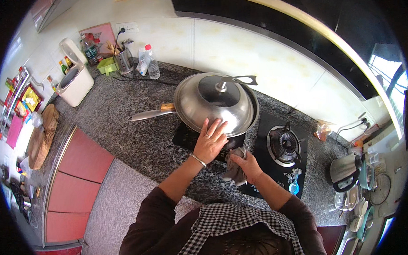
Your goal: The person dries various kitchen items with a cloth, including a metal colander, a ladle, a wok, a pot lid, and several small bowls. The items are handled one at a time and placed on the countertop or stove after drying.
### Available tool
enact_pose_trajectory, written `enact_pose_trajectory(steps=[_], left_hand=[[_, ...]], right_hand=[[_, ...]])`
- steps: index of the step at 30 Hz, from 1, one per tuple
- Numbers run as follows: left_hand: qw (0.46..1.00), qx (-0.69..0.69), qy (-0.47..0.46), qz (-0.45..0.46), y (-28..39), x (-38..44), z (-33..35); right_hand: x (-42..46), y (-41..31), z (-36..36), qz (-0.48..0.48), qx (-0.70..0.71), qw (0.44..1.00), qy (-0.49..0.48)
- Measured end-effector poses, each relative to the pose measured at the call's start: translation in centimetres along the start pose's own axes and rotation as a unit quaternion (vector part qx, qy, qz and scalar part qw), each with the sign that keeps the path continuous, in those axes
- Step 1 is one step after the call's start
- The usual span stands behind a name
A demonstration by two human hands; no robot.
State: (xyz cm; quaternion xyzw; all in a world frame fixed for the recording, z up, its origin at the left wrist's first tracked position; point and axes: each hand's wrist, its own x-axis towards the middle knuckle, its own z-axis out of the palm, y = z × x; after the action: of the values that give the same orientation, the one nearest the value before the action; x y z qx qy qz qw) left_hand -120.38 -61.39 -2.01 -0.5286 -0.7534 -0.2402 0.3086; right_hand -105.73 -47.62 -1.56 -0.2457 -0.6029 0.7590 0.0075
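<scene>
A steel wok [254, 102] under a domed metal lid [189, 97] sits on a black cooktop [184, 135]. On top of the lid are a dark glass window [209, 97] and an upright handle [239, 79]. My left hand [209, 144], with its fingers spread, rests against the near side of the lid and grips nothing. A crumpled grey cloth [234, 170] is bunched in my right hand [249, 166], just in front of the cooktop. Leftward from the wok points a metal handle [149, 115], beside a wooden piece [167, 107].
Right of the wok is a gas burner [286, 143]; an electric kettle [343, 171] stands farther right. Behind, near the wall, are a plastic bottle [152, 63] and a utensil holder [124, 61]. At left are an open-lidded white container [76, 84] and a wooden board [44, 136].
</scene>
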Motion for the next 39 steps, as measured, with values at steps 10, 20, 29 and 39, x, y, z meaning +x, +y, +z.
enact_pose_trajectory(steps=[10, 20, 29, 39], left_hand=[[0.990, -0.104, -0.006, -0.098, 4.2, -6.6, -1.4], [0.977, -0.197, -0.050, -0.067, 8.0, -7.2, -0.1], [0.945, -0.314, -0.078, 0.052, 14.0, -2.8, 3.4], [0.876, -0.434, -0.135, 0.160, 22.5, -1.2, 5.9]], right_hand=[[-2.2, 2.7, 0.2, -0.100, -0.394, 0.912, -0.055], [-2.7, 13.4, -1.4, -0.343, -0.577, 0.720, -0.176], [-8.8, 14.1, -7.0, -0.403, -0.471, 0.769, -0.158], [-21.5, 18.6, -16.8, -0.205, -0.568, 0.741, 0.292]])
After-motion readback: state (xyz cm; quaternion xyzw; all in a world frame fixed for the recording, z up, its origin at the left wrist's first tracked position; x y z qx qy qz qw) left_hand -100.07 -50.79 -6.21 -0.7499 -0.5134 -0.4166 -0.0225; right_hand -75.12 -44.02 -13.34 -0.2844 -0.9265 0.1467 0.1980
